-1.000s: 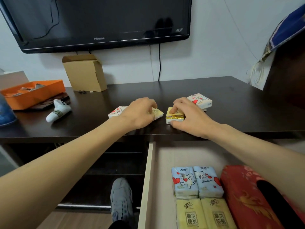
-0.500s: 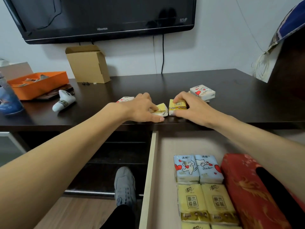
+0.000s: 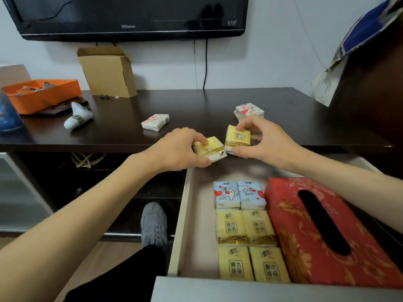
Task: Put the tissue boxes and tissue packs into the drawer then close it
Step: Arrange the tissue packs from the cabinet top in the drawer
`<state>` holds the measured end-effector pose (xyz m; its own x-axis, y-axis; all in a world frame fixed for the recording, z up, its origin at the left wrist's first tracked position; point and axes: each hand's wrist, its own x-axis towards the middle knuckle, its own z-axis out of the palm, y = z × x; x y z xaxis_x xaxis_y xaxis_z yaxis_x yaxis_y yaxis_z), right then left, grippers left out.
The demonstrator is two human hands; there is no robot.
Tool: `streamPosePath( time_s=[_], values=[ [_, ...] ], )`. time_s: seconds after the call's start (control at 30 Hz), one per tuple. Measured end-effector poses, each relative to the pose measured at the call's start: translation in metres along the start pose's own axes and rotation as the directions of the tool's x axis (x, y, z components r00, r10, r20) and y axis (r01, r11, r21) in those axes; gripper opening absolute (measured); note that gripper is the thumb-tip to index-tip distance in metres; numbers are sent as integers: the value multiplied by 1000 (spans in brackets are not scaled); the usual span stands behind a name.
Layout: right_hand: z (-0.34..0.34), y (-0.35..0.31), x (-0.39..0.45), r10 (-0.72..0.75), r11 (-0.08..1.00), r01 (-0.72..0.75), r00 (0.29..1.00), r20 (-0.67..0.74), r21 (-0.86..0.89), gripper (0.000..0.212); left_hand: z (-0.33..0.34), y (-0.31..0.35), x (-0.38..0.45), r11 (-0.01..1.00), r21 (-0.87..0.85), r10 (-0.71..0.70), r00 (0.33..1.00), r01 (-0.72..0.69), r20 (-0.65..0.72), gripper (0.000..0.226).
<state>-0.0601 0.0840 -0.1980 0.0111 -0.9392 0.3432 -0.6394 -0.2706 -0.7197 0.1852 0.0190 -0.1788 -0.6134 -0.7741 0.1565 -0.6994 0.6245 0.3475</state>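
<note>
My left hand (image 3: pixel 181 150) grips a yellow tissue pack (image 3: pixel 212 149) at the cabinet's front edge, just above the back of the open drawer (image 3: pixel 181 216). Beside it, my right hand (image 3: pixel 265 139) holds a second yellow tissue pack (image 3: pixel 237 137) lifted off the top. A white heart-print pack (image 3: pixel 155 121) lies on the dark cabinet top (image 3: pixel 196 105), and a small stack of heart-print packs (image 3: pixel 249 110) sits behind my right hand. Inside the drawer lie two blue heart packs (image 3: pixel 238 195), several yellow packs (image 3: pixel 246 245) and a red tissue box (image 3: pixel 322 232).
A wall-mounted TV (image 3: pixel 130 16) hangs above the cabinet. An open cardboard box (image 3: pixel 108 71), an orange tray (image 3: pixel 41 94) and a white bottle (image 3: pixel 78 118) stand at the back left. My grey shoe (image 3: pixel 153 225) is on the floor left of the drawer.
Both hands have lifted their yellow packs off the cabinet top and drawn them toward the drawer. The white heart pack behind my left hand is now uncovered.
</note>
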Motion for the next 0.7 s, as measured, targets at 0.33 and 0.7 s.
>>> streamPosePath(
  time_s=[0.33, 0.7],
  values=[
    [-16, -15, -105, 110, 928, 24, 936, 334, -373, 61, 59, 31, -86, 982, -39, 189, 967, -185, 170, 66],
    [-4, -11, -114, 71, 860, 150, 912, 405, -488, 54, 85, 31, -92, 912, 151, 361, 921, -381, 146, 56]
  ],
)
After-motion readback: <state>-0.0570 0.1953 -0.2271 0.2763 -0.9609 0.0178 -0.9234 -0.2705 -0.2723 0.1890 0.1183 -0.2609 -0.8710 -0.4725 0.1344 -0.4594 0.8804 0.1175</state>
